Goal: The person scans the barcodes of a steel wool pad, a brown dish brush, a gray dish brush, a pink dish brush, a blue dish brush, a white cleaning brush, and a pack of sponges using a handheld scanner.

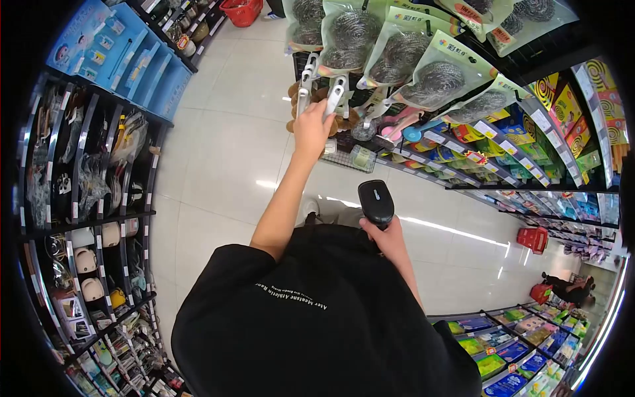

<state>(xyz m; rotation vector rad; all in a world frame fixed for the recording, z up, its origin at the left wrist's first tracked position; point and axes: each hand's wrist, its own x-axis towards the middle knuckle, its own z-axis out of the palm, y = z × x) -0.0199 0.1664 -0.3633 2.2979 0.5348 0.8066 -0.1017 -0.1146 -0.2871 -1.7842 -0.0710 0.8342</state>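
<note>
My left hand (313, 130) reaches up to the hanging goods, its fingers closed around a white plastic handle (335, 94). Another white handle (304, 96) hangs just left of it; brown bristly or fluffy goods show behind, partly hidden. Held low before my body, a black handheld barcode scanner (377, 202) is in my right hand (387, 237), whose fingers wrap its grip. Packs of steel wool scourers (354, 36) hang above my left hand. Steel-wool-headed and pink and blue handled tools (400, 126) hang to its right.
Shelves of bagged goods (86, 159) and a blue display stand (132, 59) line the left. Price-labelled shelves (509, 145) run along the right. Red baskets (532, 239) stand on the tiled floor (211, 119). A person (569, 289) is far right. More shelves (503, 351) fill the lower right.
</note>
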